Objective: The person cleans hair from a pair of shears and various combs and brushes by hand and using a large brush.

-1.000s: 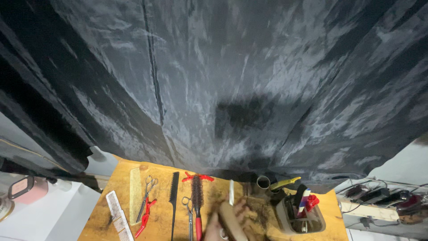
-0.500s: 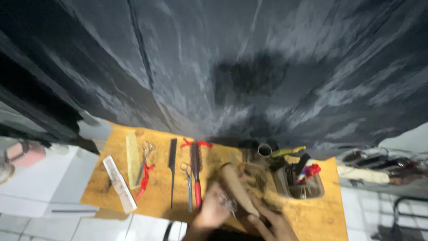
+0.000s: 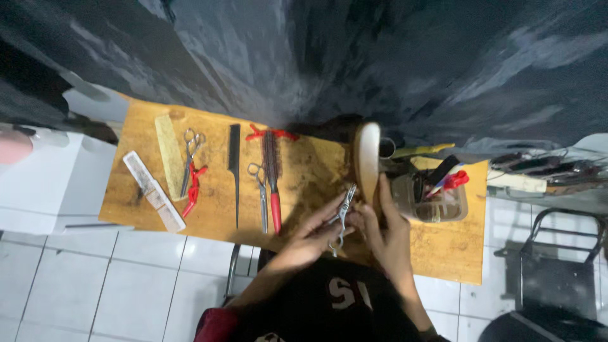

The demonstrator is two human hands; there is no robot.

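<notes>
Seen from above, the person's left hand (image 3: 316, 231) closes its fingers on a pair of silver scissors (image 3: 342, 215), gripping them about the handles so that the blades point up and away toward the far edge of the wooden counter (image 3: 443, 253). The right hand (image 3: 386, 225) wraps around the lower end of a pale wooden brush (image 3: 367, 158), which stands nearly upright on the counter, its rounded head just below the black cape (image 3: 354, 63) that fills the upper part of the view. The two hands touch at the fingers, and the scissors lie just beside the brush handle, between both hands.

To the right of the brush stands a clear plastic container (image 3: 437, 202) packed with tools, among them one with a red end and a yellow-handled one leaning out. Left of the hands, laid out in a row on the counter, are a round brush with a red handle (image 3: 273, 183), a second pair of scissors (image 3: 259, 190), a black tail comb (image 3: 235, 171), a third pair of scissors (image 3: 189, 155) over a red clip (image 3: 192, 187), a wide yellowish comb (image 3: 170, 155) and a white comb (image 3: 153, 190) near the left edge. White floor tiles (image 3: 95, 285) lie below the counter, and a black chair (image 3: 557, 266) stands at the right.
</notes>
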